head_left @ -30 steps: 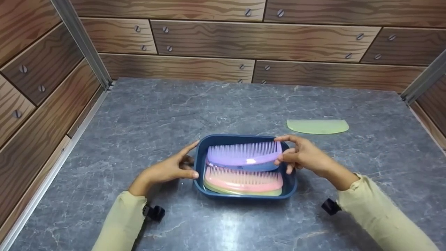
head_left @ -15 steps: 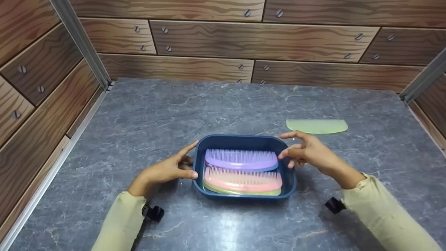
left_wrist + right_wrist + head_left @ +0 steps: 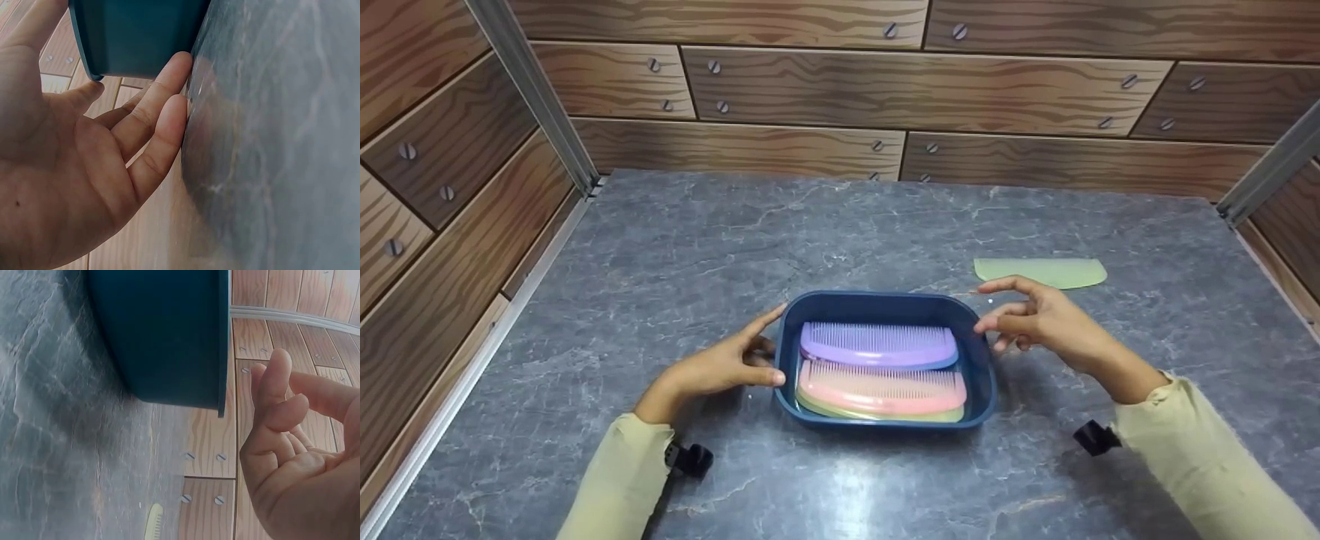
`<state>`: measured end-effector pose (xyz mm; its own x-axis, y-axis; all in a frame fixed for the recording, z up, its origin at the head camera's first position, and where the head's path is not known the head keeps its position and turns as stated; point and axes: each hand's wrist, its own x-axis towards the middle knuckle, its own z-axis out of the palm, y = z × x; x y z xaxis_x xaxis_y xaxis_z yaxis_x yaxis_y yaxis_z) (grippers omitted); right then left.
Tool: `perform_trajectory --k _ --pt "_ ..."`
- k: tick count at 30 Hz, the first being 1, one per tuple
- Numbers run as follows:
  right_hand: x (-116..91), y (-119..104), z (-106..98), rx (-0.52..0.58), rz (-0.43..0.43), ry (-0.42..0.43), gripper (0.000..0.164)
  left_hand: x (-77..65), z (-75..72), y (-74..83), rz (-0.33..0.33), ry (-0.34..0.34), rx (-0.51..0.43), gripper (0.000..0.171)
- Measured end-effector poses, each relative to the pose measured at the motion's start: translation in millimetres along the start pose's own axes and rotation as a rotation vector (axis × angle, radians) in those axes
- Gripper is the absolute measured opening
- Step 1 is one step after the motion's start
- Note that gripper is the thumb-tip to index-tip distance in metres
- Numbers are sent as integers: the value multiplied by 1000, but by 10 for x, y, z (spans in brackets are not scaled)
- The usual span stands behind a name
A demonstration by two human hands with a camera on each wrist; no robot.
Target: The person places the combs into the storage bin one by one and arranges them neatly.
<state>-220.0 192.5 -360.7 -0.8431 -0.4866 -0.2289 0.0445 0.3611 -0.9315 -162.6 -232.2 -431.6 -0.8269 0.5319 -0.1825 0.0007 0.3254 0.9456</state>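
Note:
A dark blue plastic tub [image 3: 885,425] stands on the table in the head view. Inside, a purple comb [image 3: 879,351] overlaps a blue one at the back. A pink comb [image 3: 881,394] lies over a light green one in front. My left hand [image 3: 724,361] touches the tub's left rim with thumb and index finger spread; in the left wrist view its lower fingertips reach down to the tabletop beside the tub wall [image 3: 140,39]. Just off the tub's right rim, my right hand [image 3: 1054,326] hovers with loosely bent fingers, holding nothing.
One light green comb [image 3: 1039,273] lies on the grey marbled table [image 3: 780,225] behind the right hand. Wood-patterned panels [image 3: 885,90] stand at the back and both sides. A black wrist camera [image 3: 690,459] hangs under each forearm.
My right hand has let go of the purple comb and drawn back to the right, away from the tub. The comb has settled flat inside. The left hand has stayed at the rim.

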Motion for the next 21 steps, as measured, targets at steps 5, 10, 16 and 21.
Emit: perform_trajectory --k 5,10,16,21 --pt "-19 23 -122 -18 -29 28 45 -2 -1 -6 -5 4 8 100" --pt "-28 53 -318 -61 -44 72 39 2 0 -4 -7 4 5 99" --pt "-15 146 -553 -106 -26 129 39 1 0 0 -9 4 -2 100" --pt "-21 248 -724 -112 -25 140 39 -1 2 -10 -16 7 -4 100"
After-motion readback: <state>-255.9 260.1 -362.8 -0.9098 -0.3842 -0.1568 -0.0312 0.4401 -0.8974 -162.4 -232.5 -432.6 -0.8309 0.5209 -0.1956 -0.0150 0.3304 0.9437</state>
